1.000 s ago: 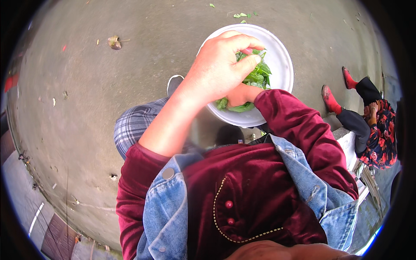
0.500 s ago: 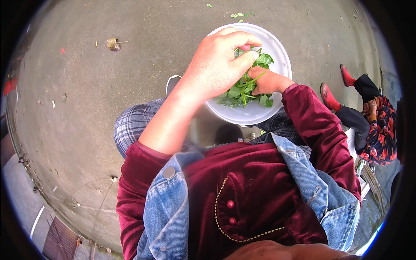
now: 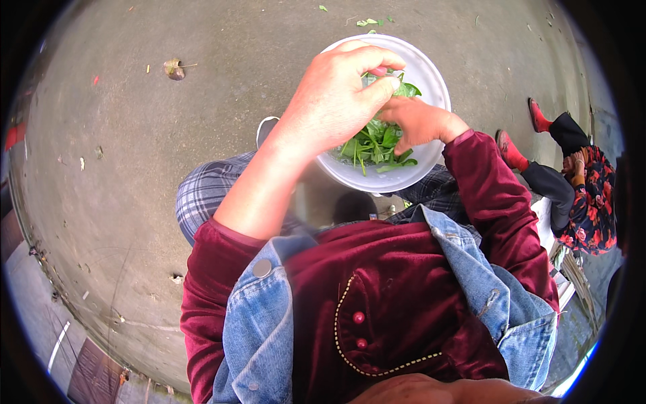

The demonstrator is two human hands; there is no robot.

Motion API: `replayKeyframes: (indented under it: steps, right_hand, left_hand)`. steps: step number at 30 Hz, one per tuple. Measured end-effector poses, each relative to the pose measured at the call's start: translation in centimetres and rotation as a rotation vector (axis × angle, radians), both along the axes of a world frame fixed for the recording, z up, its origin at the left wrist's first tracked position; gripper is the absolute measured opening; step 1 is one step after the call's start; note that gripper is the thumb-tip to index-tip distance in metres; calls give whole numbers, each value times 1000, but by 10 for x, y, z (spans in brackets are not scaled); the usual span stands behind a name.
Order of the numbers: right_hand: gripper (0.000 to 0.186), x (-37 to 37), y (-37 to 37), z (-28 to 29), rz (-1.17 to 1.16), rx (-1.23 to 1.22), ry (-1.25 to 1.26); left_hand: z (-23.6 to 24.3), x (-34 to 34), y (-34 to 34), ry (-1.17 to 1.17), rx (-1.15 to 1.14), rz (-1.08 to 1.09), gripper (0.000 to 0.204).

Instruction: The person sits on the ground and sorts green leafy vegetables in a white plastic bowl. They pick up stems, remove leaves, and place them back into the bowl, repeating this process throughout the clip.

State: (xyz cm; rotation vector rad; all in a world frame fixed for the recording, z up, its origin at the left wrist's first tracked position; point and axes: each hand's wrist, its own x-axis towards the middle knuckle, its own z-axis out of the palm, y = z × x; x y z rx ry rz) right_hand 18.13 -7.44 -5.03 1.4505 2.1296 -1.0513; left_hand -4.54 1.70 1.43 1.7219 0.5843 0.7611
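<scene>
A white plastic basin stands in front of me, with green leafy vegetables and some water in it. My left hand reaches over its left side, fingers curled and closed on leafy greens, which poke out past the thumb. The curled fingers hide most of that bunch. From the right comes my right hand, over the leaves and just below the left thumb. Its thumb and fingers are apart, with the fingertips partly behind the left hand.
Grey concrete floor surrounds the basin. A dry brown leaf lies at left, and green leaf scraps lie beyond the basin. At right sits another person in red shoes, hands together. My knees in plaid trousers flank the basin.
My right hand has risen slightly from the greens and its fingers have spread apart. The stem that stuck up beside it no longer shows there. My left hand stays nearly in place.
</scene>
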Motion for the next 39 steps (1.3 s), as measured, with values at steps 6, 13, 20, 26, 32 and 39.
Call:
replayKeyframes:
  steps: [6,13,20,26,32,39]
  right_hand:
    - [33,21,51,-72,-572,168,132]
    - [34,-14,63,-107,-603,228,-183]
    - [36,-21,62,-104,-667,234,-178]
    - [38,-21,55,-121,-728,296,152]
    - [25,-3,55,-159,-776,349,222]
    - [13,17,37,-53,-888,321,326]
  left_hand:
    - [1,4,-1,-3,-1,-7,22]
    - [1,4,-2,-10,-13,8,22]
    - [4,5,5,28,-92,-15,23]
    - [0,1,0,28,-43,7,23]
    - [2,5,0,51,-164,3,23]
    - [6,21,-3,98,-113,34,26]
